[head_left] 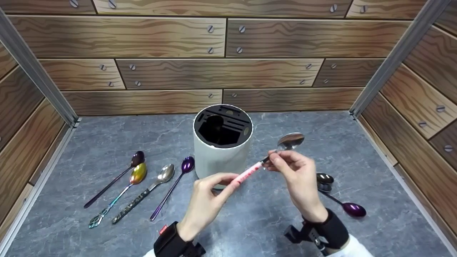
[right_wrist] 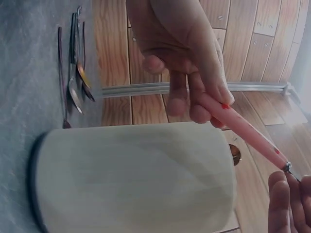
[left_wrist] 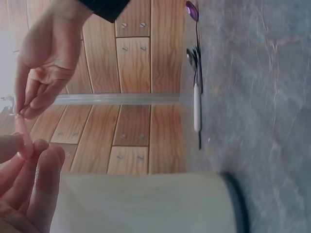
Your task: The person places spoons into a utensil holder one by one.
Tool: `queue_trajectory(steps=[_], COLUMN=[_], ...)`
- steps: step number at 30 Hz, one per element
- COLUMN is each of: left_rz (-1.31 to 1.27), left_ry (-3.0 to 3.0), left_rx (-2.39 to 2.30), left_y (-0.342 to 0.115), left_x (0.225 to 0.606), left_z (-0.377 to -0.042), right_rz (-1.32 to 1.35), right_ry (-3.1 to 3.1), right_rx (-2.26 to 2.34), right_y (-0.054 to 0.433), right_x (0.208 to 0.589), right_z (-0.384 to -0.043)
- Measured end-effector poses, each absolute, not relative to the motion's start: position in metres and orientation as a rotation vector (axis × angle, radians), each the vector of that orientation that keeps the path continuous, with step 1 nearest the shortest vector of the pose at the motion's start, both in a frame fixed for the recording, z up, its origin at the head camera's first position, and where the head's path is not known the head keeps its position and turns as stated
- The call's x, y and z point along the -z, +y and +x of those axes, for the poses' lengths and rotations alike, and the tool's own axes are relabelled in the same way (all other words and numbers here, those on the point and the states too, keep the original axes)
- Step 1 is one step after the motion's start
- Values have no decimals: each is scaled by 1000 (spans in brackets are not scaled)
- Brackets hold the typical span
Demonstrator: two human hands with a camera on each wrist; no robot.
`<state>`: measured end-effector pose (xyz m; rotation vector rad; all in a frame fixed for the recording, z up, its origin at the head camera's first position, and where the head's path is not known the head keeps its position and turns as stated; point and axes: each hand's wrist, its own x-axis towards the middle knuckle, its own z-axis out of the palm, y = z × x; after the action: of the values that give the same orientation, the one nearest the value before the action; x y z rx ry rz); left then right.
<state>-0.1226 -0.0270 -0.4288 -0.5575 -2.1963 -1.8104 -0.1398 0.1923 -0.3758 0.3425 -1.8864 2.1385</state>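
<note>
Both hands hold one spoon up in front of a white cylindrical holder. The spoon has a pink-and-white handle with red marks and a shiny silver bowl, which points up and to the right. My left hand pinches the handle's end between thumb and fingers. At the metal neck, my right hand pinches with thumb and fingertips, just below the bowl. In the right wrist view the pink handle slants across between the two hands. The holder has a black slotted top with a large opening.
Left of the holder lie several spoons: a dark one, a gold-and-teal one, a silver one and a purple one. More spoons, including another purple one, lie at the right. Wood-patterned walls enclose the grey table.
</note>
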Motion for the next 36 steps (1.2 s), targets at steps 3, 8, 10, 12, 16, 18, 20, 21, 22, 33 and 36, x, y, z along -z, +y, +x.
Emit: queue_trajectory(steps=[3, 8, 10, 12, 16, 18, 20, 21, 22, 33, 36], left_rz=[-592, -504, -435, -353, -160, -85, -46, -33, -23, -43, -43], left_ry=[-2103, -1903, -1857, -1849, -1900, -1942, -1979, -1998, -2017, -2097, -2109], left_rx=[1737, 1513, 1498, 1528, 1619, 1663, 1709, 1728, 1747, 1815, 1799], left_y=[-33, -47, -52, -56, -64, -67, -69, -70, -71, -69, -69], left_x=[426, 418, 413, 409, 400, 398, 397, 397, 397, 406, 406], left_z=[-125, -137, -143, -150, -165, -173, -182, -187, -191, -217, -217], right_rz=[433, 508, 546, 574, 598, 597, 596, 590, 586, 532, 533], right_ry=[-1873, -1860, -1844, -1828, -1815, -1826, -1837, -1849, -1859, -2047, -2094], right_rx=[-2107, -1965, -1899, -1859, -1829, -1799, -1773, -1751, -1736, -1538, -1504], right_y=[194, 196, 196, 194, 188, 185, 182, 180, 178, 165, 162], right_x=[360, 329, 320, 313, 305, 302, 299, 298, 298, 305, 308], right_z=[-142, -150, -155, -160, -168, -172, -176, -178, -181, -208, -212])
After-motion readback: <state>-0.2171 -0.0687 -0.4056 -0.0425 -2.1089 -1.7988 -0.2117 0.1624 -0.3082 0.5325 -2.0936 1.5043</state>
